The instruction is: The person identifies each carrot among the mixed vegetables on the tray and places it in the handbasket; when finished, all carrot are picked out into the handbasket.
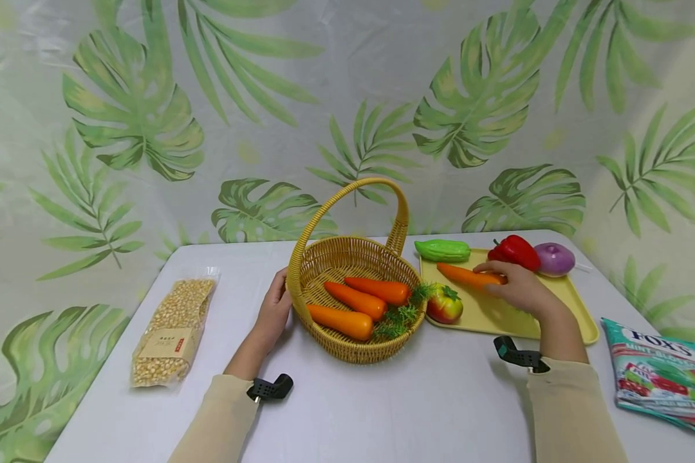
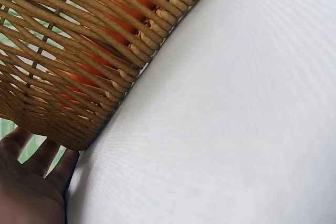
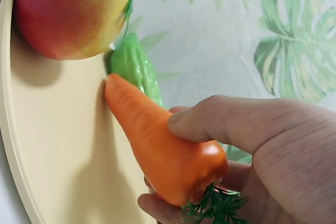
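Observation:
My right hand [image 1: 524,289] pinches an orange carrot [image 3: 163,140] between thumb and fingers, over the yellow tray [image 1: 521,325]. The carrot's thick end with green leaves [image 3: 215,205] lies towards the palm. Against the left outer side of a wicker basket [image 1: 347,350] rests my left hand [image 1: 273,312]; its fingers [image 2: 39,158] reach along the weave in the left wrist view. Three carrots [image 1: 347,321] with green tops lie inside the basket, under its tall arched handle [image 1: 356,186].
On the tray are a red-and-yellow tomato-like fruit [image 1: 444,305], a green bumpy vegetable [image 1: 443,249], a red pepper [image 1: 515,252] and a purple onion [image 1: 555,259]. A bag of corn kernels [image 1: 174,321] lies left, a teal FOX'S candy bag [image 1: 663,376] right.

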Demonstrator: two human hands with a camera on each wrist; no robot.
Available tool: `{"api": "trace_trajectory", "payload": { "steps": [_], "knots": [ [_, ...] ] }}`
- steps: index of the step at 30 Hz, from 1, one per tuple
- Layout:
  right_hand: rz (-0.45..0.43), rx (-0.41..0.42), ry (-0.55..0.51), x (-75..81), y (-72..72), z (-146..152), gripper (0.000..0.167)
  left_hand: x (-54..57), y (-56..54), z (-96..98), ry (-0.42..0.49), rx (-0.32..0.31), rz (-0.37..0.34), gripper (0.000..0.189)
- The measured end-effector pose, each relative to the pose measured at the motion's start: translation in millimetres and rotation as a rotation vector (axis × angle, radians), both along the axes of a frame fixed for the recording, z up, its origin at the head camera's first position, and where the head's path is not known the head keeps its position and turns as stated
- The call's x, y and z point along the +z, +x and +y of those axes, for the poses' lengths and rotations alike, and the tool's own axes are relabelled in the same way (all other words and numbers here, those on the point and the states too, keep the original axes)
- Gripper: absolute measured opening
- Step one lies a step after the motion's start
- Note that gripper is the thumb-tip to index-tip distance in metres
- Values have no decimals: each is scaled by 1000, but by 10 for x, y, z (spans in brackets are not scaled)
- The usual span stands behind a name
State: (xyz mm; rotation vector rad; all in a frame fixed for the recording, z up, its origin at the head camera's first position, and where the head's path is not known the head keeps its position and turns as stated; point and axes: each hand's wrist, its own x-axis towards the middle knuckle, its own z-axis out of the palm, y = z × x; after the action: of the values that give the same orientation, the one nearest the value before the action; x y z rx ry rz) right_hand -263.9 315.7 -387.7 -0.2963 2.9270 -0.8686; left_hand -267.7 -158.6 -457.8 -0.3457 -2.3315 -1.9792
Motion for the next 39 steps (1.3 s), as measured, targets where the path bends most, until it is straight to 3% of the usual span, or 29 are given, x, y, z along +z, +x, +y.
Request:
{"api": "trace_trajectory", "payload": {
  "steps": [5,13,31,39],
  "knots": [
    [34,0,5,50,6,-26,38,116,69,22,7,-20,-8,44],
    [81,7,4,180,49,-74,38,-16,-12,-9,1,-19,17,44],
    [168,76,-7,511,216,-319,31,-1,-5,-12,11,-16,16,42],
    [154,116,-66,541,243,-465,31,8,6,-5,6,-13,2,41]
  ]
}}
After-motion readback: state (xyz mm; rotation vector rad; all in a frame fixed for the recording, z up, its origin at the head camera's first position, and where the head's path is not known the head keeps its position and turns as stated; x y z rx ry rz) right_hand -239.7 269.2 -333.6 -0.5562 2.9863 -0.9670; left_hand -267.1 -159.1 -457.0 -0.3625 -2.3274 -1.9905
